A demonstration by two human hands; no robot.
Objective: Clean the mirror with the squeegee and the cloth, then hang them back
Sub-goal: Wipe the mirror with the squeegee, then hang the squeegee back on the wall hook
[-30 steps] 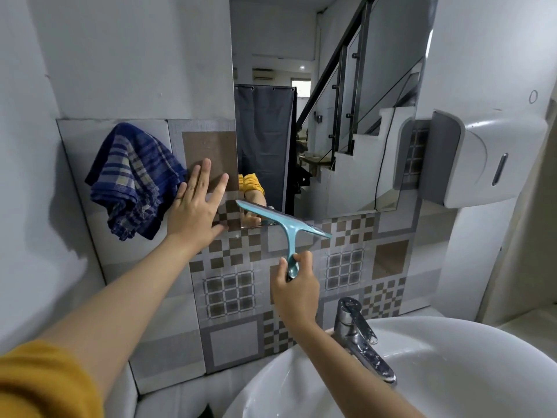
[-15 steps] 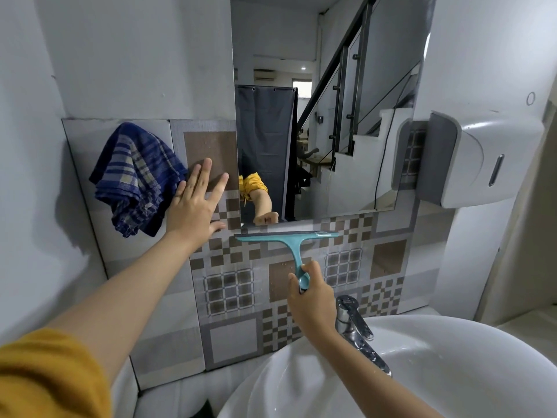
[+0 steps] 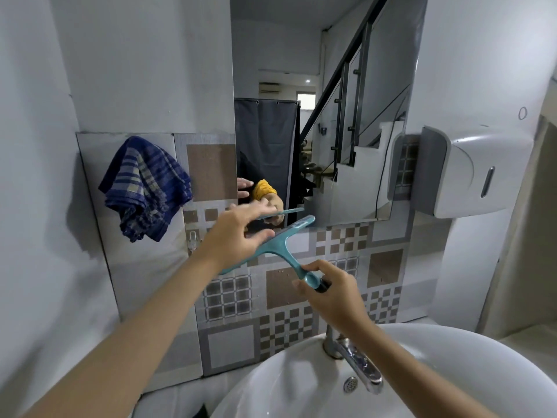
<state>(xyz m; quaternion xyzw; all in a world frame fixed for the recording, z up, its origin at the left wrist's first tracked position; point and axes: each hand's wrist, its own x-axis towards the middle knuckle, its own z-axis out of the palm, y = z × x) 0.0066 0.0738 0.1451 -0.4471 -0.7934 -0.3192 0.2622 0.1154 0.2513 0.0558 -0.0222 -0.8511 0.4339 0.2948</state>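
Note:
The tall mirror (image 3: 325, 110) hangs on the wall above the patterned tiles. My right hand (image 3: 333, 292) grips the handle of a teal squeegee (image 3: 284, 244), held off the glass below the mirror's lower edge with its blade tilted up to the right. My left hand (image 3: 238, 233) is at the blade's left part, thumb under it and fingers spread above it. A blue checked cloth (image 3: 144, 185) hangs on the tiled wall left of the mirror. A small clear hook (image 3: 193, 236) sits on the tile just below and right of the cloth.
A white basin (image 3: 422, 372) with a chrome tap (image 3: 358, 363) lies below my right arm. A white and grey dispenser (image 3: 470, 170) juts from the wall right of the mirror. A white side wall stands close on the left.
My left hand left the tile beside the cloth and came right to the squeegee blade. The squeegee came off the mirror's bottom edge, lower and tilted.

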